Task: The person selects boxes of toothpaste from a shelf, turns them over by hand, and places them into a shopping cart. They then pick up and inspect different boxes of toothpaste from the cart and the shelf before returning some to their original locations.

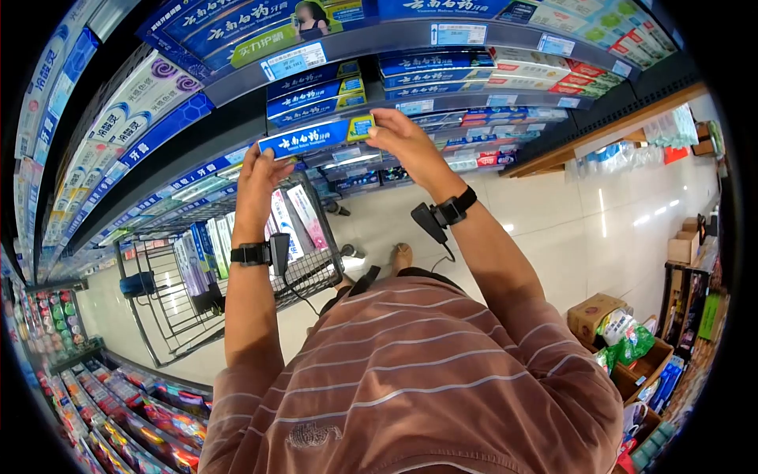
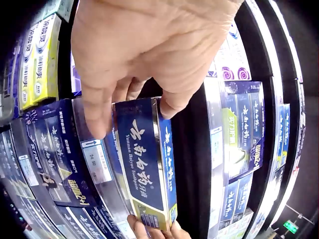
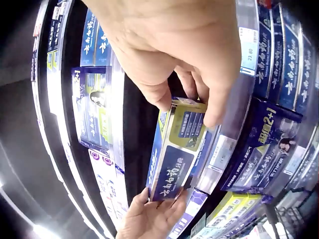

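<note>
A long blue toothpaste box (image 1: 316, 137) with a green-yellow end is held level between both hands, in front of the shelf. My left hand (image 1: 257, 186) pinches its blue end, and my right hand (image 1: 409, 150) pinches its green-yellow end. The left wrist view has the left hand (image 2: 149, 55) at the top, thumb and fingers on either side of the box (image 2: 144, 154). In the right wrist view, the right hand (image 3: 179, 55) grips the green end of the box (image 3: 177, 149), with the left hand (image 3: 152, 216) at the far end. Similar boxes (image 1: 316, 101) lie stacked on the shelf just behind.
Shelves with price tags (image 1: 294, 62) and other toothpaste boxes (image 1: 529, 67) curve around the front and left. A wire shopping cart (image 1: 162, 316) holding several boxes stands at the left. Cartons (image 1: 596, 314) and bags are on the right, beyond the tiled floor (image 1: 545, 229).
</note>
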Demonstrator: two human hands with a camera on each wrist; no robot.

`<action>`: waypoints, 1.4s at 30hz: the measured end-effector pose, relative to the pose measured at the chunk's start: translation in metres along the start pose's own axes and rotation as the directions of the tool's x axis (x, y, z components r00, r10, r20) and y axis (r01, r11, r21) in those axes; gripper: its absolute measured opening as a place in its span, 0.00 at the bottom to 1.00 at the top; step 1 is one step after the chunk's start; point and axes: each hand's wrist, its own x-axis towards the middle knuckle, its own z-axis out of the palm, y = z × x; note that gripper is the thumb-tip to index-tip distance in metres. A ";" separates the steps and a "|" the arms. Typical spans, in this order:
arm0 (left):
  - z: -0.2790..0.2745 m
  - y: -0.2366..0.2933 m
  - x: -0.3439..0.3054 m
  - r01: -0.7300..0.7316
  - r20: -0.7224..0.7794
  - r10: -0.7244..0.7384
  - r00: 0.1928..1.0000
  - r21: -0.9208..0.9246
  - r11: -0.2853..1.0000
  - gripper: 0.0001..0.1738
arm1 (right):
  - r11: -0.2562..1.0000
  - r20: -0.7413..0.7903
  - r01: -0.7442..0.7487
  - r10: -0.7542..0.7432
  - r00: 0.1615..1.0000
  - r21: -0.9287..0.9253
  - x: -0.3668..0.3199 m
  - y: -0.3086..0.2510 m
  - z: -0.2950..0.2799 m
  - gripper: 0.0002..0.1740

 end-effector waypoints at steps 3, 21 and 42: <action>0.004 0.005 0.015 0.011 -0.049 -0.008 0.999 0.069 0.998 0.30 | 0.997 -0.032 0.009 -0.012 0.999 -0.082 0.019 -0.002 0.003 0.33; 0.000 -0.003 0.079 -0.048 -0.093 0.065 0.994 0.169 0.984 0.29 | 0.949 -0.247 0.002 -0.085 0.965 -0.316 0.067 0.011 0.017 0.27; -0.025 -0.025 0.174 -0.332 -0.042 0.554 0.832 0.762 0.556 0.29 | 0.888 -0.238 0.118 -0.244 0.940 -0.444 0.050 0.032 0.018 0.32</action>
